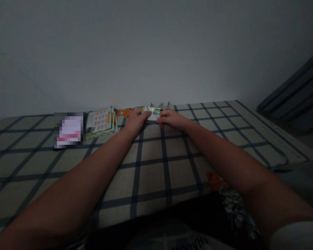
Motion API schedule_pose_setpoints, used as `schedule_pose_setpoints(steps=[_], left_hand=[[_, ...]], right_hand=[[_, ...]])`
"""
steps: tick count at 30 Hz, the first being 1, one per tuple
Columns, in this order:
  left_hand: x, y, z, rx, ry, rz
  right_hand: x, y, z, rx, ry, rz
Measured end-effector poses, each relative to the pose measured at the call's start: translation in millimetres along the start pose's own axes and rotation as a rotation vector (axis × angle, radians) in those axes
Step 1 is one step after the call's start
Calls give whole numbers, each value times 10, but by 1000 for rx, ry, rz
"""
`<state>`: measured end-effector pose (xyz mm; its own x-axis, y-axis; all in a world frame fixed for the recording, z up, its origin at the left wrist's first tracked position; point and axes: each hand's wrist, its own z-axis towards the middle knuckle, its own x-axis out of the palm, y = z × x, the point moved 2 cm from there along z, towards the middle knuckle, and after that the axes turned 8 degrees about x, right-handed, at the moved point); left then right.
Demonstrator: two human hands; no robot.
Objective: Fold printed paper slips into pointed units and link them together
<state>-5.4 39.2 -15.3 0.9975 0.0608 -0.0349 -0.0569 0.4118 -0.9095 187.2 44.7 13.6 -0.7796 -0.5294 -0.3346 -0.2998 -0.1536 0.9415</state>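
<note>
Both arms stretch forward over a checked cloth [151, 149]. Between my hands is a small flat white piece with green print [153, 114], perhaps paper or a packet; its kind is unclear. My left hand [136, 121] pinches its left end, thumb on top. At the right end, my right hand [172, 119] is closed with fingertips on it. A bit of red shows under the right fingertips, too small to make out. Just behind the hands lie several pointed, printed pieces [161, 105], partly hidden.
Left of my hands lies a stack of printed leaflets [100, 121]. Beside it is a blurred-out phone-like object [70, 131] with a lit face. A pale wall [146, 52] rises behind the cloth. Dark folded fabric [297, 90] hangs at the right.
</note>
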Motion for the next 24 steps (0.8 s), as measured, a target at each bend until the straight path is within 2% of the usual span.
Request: schedule_pose_setpoints(steps=[7, 13, 20, 24], left_hand=[[23, -35, -24, -6, 40, 27], [19, -105, -34, 89, 94, 46], [30, -39, -18, 32, 16, -90], [50, -32, -16, -29, 19, -186]], right_hand=[[-3, 5, -5, -3, 1, 52], [14, 63, -50, 22, -11, 20], [20, 66, -56, 15, -29, -33], [30, 53, -45, -1, -12, -32]])
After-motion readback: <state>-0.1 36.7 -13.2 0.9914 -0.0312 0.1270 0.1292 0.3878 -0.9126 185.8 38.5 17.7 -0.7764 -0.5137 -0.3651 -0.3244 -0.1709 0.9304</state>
